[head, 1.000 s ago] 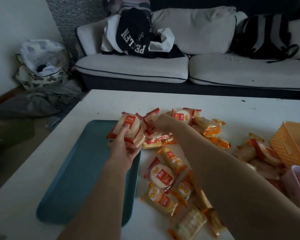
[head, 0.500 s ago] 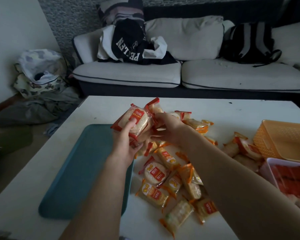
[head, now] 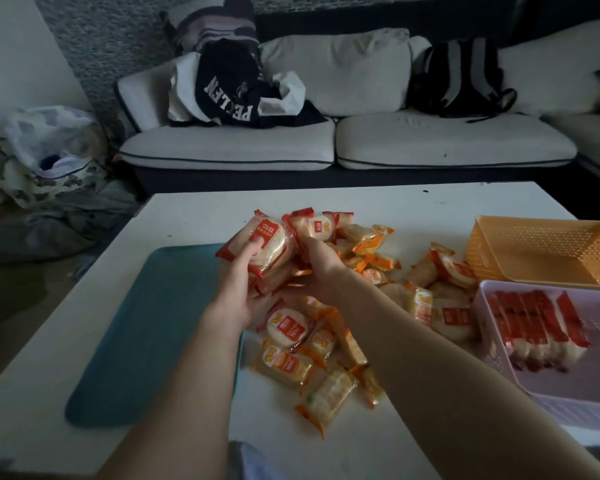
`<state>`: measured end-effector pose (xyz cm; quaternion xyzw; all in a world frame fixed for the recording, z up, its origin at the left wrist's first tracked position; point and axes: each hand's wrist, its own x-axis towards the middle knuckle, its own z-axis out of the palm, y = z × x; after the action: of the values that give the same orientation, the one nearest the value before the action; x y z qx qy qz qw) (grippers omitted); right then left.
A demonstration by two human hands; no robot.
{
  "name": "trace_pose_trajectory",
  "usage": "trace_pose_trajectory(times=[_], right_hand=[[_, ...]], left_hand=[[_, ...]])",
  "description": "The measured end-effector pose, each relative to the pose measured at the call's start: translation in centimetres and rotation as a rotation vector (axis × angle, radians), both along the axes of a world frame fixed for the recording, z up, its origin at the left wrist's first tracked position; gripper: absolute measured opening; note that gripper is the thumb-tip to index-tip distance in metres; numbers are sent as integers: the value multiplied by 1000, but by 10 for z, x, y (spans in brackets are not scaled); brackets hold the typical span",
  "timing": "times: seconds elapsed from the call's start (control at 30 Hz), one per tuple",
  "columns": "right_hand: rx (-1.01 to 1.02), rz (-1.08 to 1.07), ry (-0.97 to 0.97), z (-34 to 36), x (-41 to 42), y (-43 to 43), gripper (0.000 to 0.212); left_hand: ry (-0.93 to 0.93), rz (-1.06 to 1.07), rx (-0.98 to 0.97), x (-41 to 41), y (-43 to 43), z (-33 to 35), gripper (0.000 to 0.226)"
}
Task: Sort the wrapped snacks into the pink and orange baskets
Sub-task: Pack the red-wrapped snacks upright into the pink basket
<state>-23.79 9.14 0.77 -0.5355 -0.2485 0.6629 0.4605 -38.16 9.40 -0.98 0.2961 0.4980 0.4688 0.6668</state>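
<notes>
A blue-green tray [head: 146, 334] lies flat on the white worktop [head: 430, 206], just left of the left hand [head: 238, 296]. Far past that hand stands a white sofa [head: 447, 147]. A dark top with white letters [head: 227, 95] is heaped on the sofa's left seat. A black-and-white backpack [head: 461, 81] leans on its right seat. A full bag [head: 49, 150] sits on the floor, far off to the left.

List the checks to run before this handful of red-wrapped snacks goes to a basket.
1. Left hand grip on the stack of red-wrapped round snacks: ok, thumb pressed on top.
2. Right hand grip on a red-labelled packet: cannot tell, its far side is hidden.
3. Room in the pink plastic basket: ok, bare floor beside its row of red packets.
4. Stack matches that row: ok, both red.
5. Way to the pink basket: not ok, right forearm lies across it.
</notes>
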Motion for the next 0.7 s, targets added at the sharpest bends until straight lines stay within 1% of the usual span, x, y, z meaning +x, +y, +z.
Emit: trace_pose_trajectory(times=[0.03, 0.07, 0.17, 0.2, 0.3, 0.4, 0.47, 0.57, 0.6, 0.63, 0.67, 0.7], right_hand=[[33, -19, -16, 7, 7, -5, 53], [64, -34, -40, 17, 15, -12, 52], [129, -110, -148, 45, 68, -44, 55], [144, -134, -180, 54, 87, -57, 55], [186, -234, -279, 73, 158, -108, 53], [194, -293, -439, 82, 225, -165, 54], [160, -350, -512, 85, 263, -198, 48], [124, -404, -574, 84, 310, -240, 40], [105, -398, -583, 84, 319, -250, 42], [85, -378, -599, 80, 331, -261, 45], [57, -352, -619, 76, 340, -267, 50], [20, -319, -648, 70, 346, -269, 54]], left_hand=[[-9, 8, 29, 7, -4, 8, 57], [-17, 10, 67, 14, -7, 15, 60], [-30, -94, 192, 60, -29, 37, 83], [-32, -140, 221, 78, -37, 42, 85], [-101, -294, 225, 146, -71, 51, 76], [-141, -452, 176, 217, -107, 52, 70], [-131, -551, 135, 255, -128, 51, 69], [-124, -704, 98, 301, -150, 46, 53], [-106, -752, 125, 309, -153, 42, 56], [-61, -785, 158, 319, -155, 39, 63], [13, -792, 197, 324, -156, 37, 71], [131, -774, 246, 324, -153, 35, 73]])
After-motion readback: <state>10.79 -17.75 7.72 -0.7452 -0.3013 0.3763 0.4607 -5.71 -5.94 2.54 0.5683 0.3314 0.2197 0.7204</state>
